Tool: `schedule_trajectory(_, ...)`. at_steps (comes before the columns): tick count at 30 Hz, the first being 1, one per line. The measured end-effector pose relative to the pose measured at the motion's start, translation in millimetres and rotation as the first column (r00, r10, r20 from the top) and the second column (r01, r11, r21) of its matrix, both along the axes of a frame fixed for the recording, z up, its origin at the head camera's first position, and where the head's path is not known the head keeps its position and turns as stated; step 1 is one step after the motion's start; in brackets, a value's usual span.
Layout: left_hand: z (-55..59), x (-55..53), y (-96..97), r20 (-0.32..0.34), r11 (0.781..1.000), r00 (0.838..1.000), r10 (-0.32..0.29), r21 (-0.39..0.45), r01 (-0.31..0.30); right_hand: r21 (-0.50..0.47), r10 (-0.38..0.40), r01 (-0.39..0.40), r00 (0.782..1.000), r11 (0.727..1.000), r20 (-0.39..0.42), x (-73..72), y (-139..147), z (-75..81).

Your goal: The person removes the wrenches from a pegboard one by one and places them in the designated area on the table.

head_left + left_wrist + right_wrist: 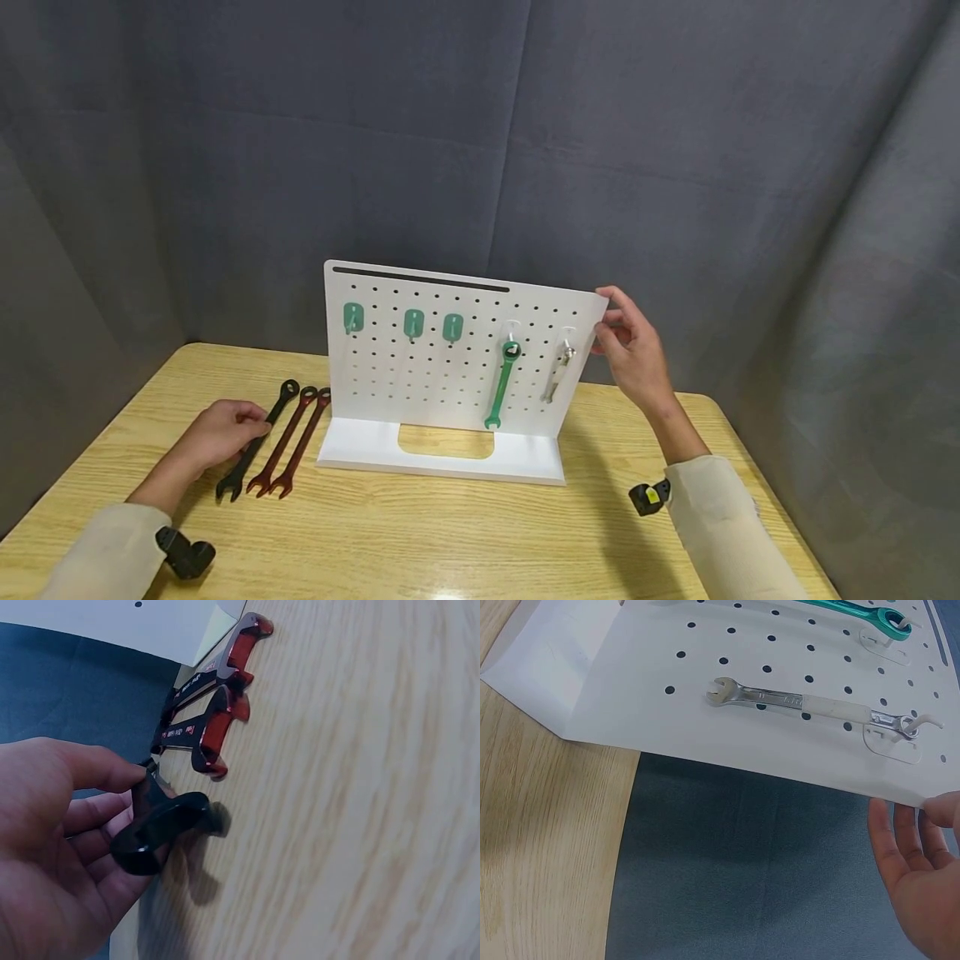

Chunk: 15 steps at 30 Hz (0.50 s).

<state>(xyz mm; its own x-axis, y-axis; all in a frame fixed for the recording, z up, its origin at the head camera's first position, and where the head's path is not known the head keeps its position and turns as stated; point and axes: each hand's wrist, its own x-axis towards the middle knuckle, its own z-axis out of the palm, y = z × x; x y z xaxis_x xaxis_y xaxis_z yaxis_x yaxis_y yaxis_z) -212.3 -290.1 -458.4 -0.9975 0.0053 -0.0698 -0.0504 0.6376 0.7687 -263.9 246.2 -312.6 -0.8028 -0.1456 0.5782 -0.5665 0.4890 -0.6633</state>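
My left hand (225, 432) pinches a black wrench (161, 829) by its shaft at the left of the table; in the left wrist view its open end tilts toward the camera. Two red wrenches (283, 442) lie side by side just right of it. With thumb and fingers, my right hand (633, 354) grips the upper right edge of a white pegboard (465, 379). On that board a green wrench (503, 383) hangs from a clear hook, and a smaller silver wrench (780, 699) hangs from another clear hook nearest the right hand.
Three green hooks (413, 325) on the board's left half bear nothing. The board's white base (360, 446) with a cut-out stands on the wooden table (390, 533). A grey curtain (420, 150) rises behind the table and at both sides.
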Motion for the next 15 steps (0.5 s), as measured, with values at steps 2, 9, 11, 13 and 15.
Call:
schedule_trajectory(2,0.0,0.0,0.0,-0.004,1.0,1.0,-0.004,-0.012,0.004,-0.002,0.001,-0.001,1.0,1.0,0.0,-2.1,1.1,-1.7)
schedule_trajectory(9,-1.2,-0.1,-1.6,-0.028,0.997,0.999,-0.024,-0.07,0.022,-0.021,0.015,-0.014,1.0,1.0,0.012,-7.7,4.0,-5.5)
schedule_trajectory(11,-2.0,-0.4,-1.5,-0.058,0.994,0.998,-0.036,-0.104,0.029,-0.021,0.015,-0.015,1.0,1.0,0.009,-11.1,7.0,-8.6)
schedule_trajectory(13,-2.2,-0.7,-1.2,-0.086,0.989,0.995,-0.043,-0.143,0.031,-0.02,0.015,-0.014,1.0,1.0,0.009,-13.8,9.8,-11.0)
schedule_trajectory(15,-1.8,-0.4,-0.8,-0.106,0.984,0.993,-0.045,-0.177,0.026,-0.018,0.012,-0.012,1.0,1.0,0.012,-15.2,11.5,-12.2)
